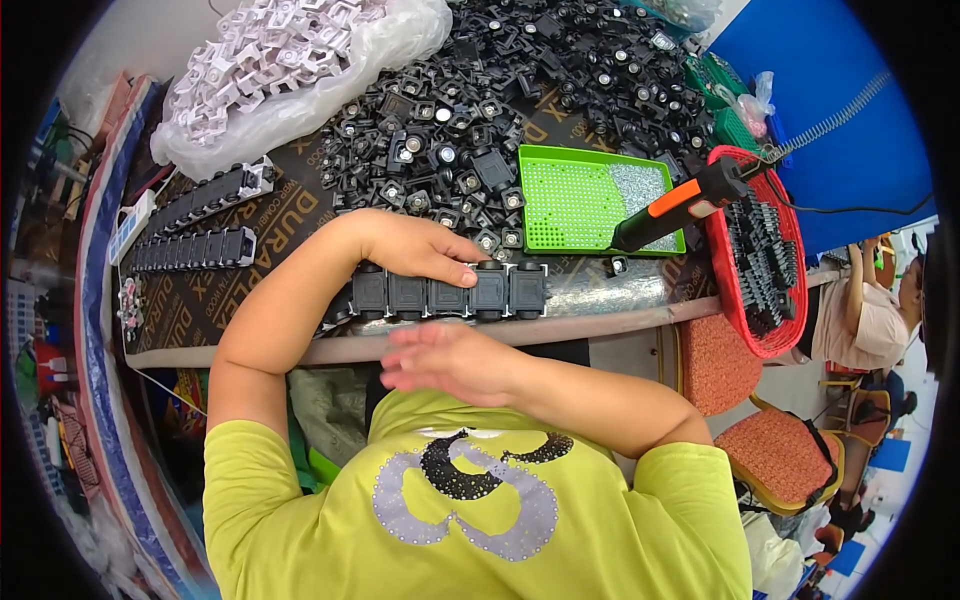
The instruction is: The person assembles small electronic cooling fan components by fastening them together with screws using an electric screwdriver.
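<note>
Near the table's front edge lies a row of black wheeled blocks [408, 294], joined end to end with pale metal-looking bits between them. My left hand [415, 250] is closed over its far side, thumb on top of a block; the other fingers are partly hidden. My right hand [455, 363] is in front of the table edge, below the row and apart from it. Its fingers are stretched out, slightly blurred by motion, and nothing shows in them. Just behind the row spreads a heap of loose black wheeled parts [440, 150].
A green tray [565, 205] of small silvery pieces stands right of the heap. An orange-and-black electric screwdriver [680, 203] hangs over it from a coiled spring. Beyond is a red basket [722, 290] of black parts. Finished-looking rows [195, 250] and bagged white parts [270, 65] lie left.
</note>
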`<state>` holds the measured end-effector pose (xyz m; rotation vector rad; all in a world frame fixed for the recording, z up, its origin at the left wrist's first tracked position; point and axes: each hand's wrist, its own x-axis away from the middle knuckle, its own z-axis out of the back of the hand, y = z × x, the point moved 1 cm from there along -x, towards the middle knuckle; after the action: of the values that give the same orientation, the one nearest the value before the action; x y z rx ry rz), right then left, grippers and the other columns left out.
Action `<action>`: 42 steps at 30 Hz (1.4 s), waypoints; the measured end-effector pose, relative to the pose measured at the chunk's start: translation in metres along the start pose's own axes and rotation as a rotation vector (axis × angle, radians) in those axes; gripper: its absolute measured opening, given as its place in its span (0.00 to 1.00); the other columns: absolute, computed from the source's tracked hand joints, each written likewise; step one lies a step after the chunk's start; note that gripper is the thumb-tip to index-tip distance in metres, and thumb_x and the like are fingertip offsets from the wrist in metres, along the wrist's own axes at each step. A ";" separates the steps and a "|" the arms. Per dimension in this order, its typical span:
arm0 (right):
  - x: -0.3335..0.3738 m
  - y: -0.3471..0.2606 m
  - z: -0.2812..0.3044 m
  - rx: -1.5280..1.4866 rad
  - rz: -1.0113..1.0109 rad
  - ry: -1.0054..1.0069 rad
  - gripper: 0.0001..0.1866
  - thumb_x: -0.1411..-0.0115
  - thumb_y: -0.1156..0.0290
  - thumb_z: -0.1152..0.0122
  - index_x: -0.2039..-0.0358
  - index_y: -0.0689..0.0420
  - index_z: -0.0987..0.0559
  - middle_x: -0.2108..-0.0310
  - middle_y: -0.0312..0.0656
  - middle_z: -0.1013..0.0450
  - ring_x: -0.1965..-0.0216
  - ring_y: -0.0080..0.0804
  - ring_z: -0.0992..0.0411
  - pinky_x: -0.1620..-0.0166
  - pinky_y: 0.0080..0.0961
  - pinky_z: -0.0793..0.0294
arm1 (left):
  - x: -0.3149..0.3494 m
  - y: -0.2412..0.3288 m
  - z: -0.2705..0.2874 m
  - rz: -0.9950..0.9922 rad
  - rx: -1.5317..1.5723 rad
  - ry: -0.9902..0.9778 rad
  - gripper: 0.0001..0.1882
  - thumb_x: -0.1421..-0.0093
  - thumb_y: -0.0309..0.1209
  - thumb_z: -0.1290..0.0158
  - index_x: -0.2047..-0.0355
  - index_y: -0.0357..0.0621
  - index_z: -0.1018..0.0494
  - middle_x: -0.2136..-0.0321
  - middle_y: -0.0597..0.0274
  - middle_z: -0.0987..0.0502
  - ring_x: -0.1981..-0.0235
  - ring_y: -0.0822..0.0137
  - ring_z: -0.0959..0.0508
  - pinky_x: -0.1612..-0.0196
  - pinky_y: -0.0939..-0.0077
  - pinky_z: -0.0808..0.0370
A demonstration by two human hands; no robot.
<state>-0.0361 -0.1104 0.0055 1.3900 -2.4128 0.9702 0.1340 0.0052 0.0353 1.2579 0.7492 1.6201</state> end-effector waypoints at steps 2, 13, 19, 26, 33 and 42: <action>0.037 -0.017 -0.005 0.319 -0.109 -0.104 0.26 0.33 0.73 0.37 0.37 0.65 0.31 0.44 0.50 0.26 0.48 0.36 0.22 0.44 0.33 0.23 | 0.001 -0.006 -0.005 0.049 -0.088 0.036 0.33 0.28 0.53 0.52 0.35 0.38 0.32 0.42 0.46 0.23 0.41 0.57 0.24 0.38 0.66 0.31; 0.136 -0.074 0.040 1.291 0.766 0.756 0.17 0.50 0.80 0.24 0.59 0.59 0.19 0.65 0.39 0.22 0.68 0.28 0.23 0.65 0.23 0.24 | 0.013 0.035 -0.025 0.073 -0.496 0.266 0.22 0.35 0.38 0.42 0.47 0.34 0.24 0.56 0.44 0.19 0.51 0.43 0.22 0.46 0.54 0.25; 0.123 -0.073 0.068 1.575 0.931 0.920 0.18 0.51 0.80 0.25 0.58 0.59 0.18 0.64 0.42 0.21 0.71 0.32 0.24 0.69 0.27 0.26 | 0.021 0.070 -0.046 0.026 -0.777 0.543 0.23 0.45 0.31 0.36 0.49 0.38 0.26 0.55 0.51 0.23 0.51 0.51 0.24 0.49 0.59 0.24; 0.096 -0.080 0.074 1.809 0.703 0.922 0.14 0.39 0.69 0.35 0.52 0.52 0.18 0.64 0.47 0.20 0.65 0.50 0.21 0.62 0.42 0.21 | -0.012 0.071 -0.081 -0.176 -0.790 0.698 0.30 0.52 0.34 0.31 0.48 0.47 0.28 0.45 0.50 0.30 0.47 0.47 0.28 0.45 0.53 0.28; 0.130 -0.070 0.085 1.784 0.682 1.159 0.15 0.49 0.72 0.28 0.60 0.56 0.21 0.62 0.46 0.24 0.62 0.49 0.23 0.61 0.43 0.22 | -0.015 0.057 -0.085 -0.209 -0.679 0.811 0.22 0.47 0.35 0.35 0.53 0.44 0.26 0.50 0.52 0.27 0.52 0.51 0.25 0.48 0.57 0.26; 0.134 -0.073 0.104 1.730 0.785 1.219 0.18 0.49 0.77 0.30 0.56 0.61 0.21 0.53 0.51 0.26 0.52 0.53 0.27 0.49 0.45 0.25 | -0.027 0.040 -0.021 -0.205 -0.888 0.534 0.15 0.42 0.28 0.47 0.57 0.52 0.16 0.68 0.58 0.25 0.63 0.56 0.19 0.60 0.60 0.22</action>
<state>-0.0325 -0.2946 0.0203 -0.4633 -0.6932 3.0068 0.1031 -0.0334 0.0538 0.1127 0.3507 1.8141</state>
